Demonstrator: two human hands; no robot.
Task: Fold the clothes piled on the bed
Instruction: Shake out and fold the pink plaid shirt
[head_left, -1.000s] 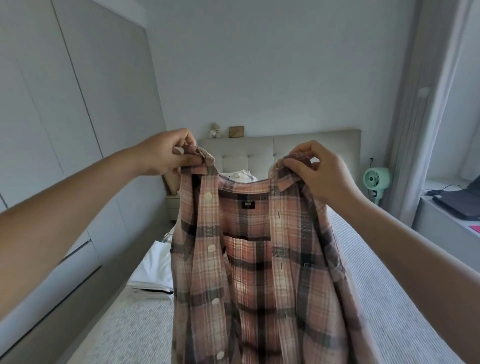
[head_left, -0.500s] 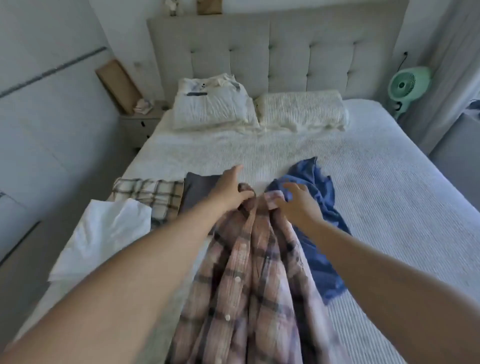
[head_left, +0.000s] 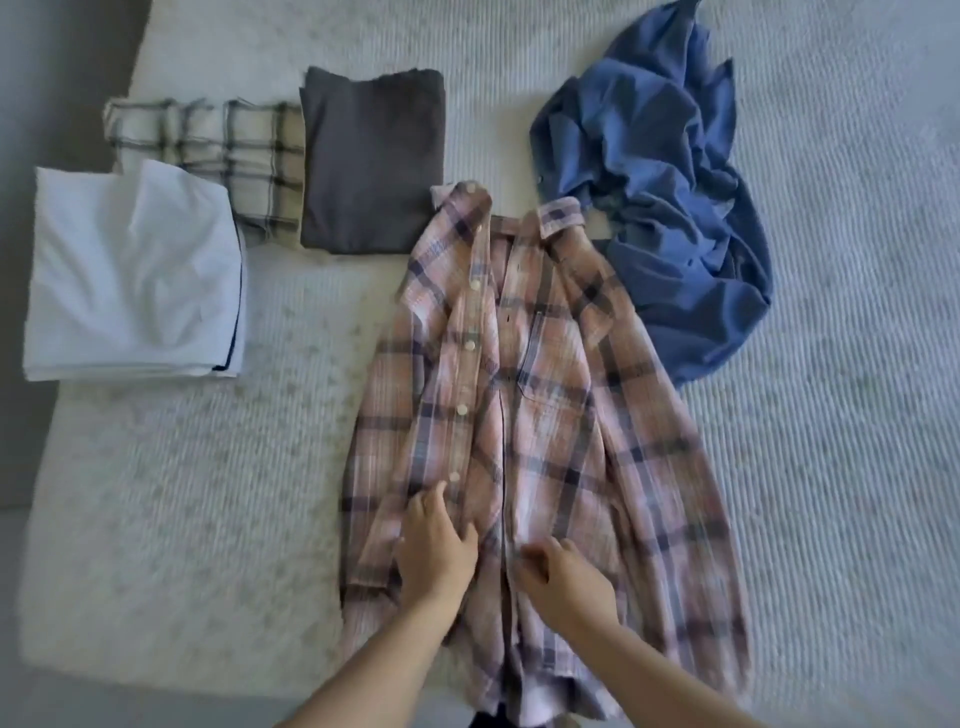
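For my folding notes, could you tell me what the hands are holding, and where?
Both the left hand and right hand are on the pink plaid button-up shirt, at its lower front plackets; blur hides whether they pinch it.

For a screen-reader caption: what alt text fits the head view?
Two hands, left hand and right hand, rest on a pink plaid shirt spread on a bed; folded clothes lie left, a crumpled blue garment right.

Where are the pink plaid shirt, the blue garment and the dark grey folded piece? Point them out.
pink plaid shirt (head_left: 540, 395): head view, chest pocket area.
blue garment (head_left: 670, 208): head view, crumpled middle.
dark grey folded piece (head_left: 371, 161): head view, centre of top face.
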